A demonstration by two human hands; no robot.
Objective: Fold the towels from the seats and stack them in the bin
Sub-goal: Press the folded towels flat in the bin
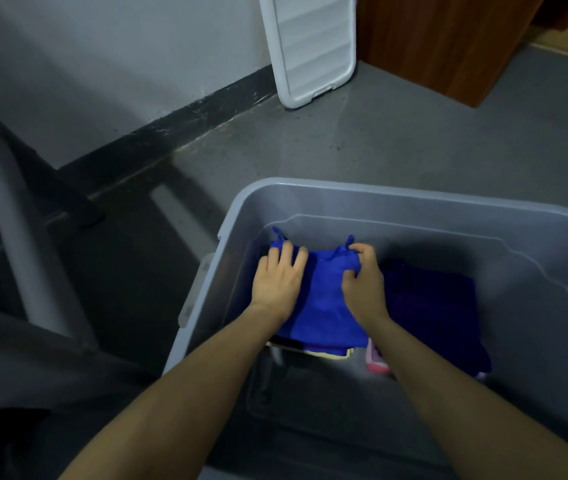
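Two hands (277, 278) (362, 282) on soft folded blue towel (324, 306) in plastic bin (414, 202).

Both bare forearms are extended forward and downward, converging toward 12 o'clock. The left hand (277, 280) is laid palm down, fingers straight and slightly spread, pointed toward 12 o'clock. The right hand (362, 280) is positioned just beside it at 3 o'clock, knuckles raised, fingers curled and pinched together. The wrists are held nearly level.
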